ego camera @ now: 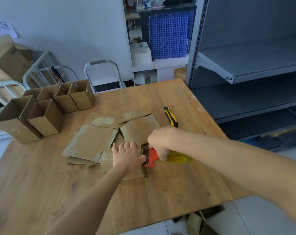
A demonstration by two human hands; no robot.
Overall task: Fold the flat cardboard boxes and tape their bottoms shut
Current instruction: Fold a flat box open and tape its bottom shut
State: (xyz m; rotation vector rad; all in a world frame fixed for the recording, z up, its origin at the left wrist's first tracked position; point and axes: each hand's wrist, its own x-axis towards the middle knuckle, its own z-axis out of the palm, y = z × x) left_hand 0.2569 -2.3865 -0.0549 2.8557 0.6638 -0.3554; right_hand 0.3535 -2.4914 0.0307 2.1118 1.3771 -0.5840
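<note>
**Q:** What is shown at the desk (160, 192)?

**A:** A small box (107, 161), apparently bottom up, is seen near the middle of the desk, against the front edge of a stack of flat cardboard (91, 141). It is pressed down by the left hand (127, 156), whose fingers are laid straight and flat across the flaps. A red tape dispenser (152, 156) is gripped in the right hand (158, 143), with the fingers curled round its handle. Its blade end is set at the box's right edge, just beside the left thumb.

**Q:** How is the box expected to handle?

**A:** It is judged light and fairly stiff, yet easily slid across the wood or crushed at its loose flaps. Old tape patches on the cardboard suggest reuse. Hold is best taken flat over the flap seam, as pictured, or by the side walls near a corner. Finished boxes (42, 114) are stood open-topped at the far left of the desk. A yellow-and-black knife (170, 117) is left just beyond the right hand.
</note>
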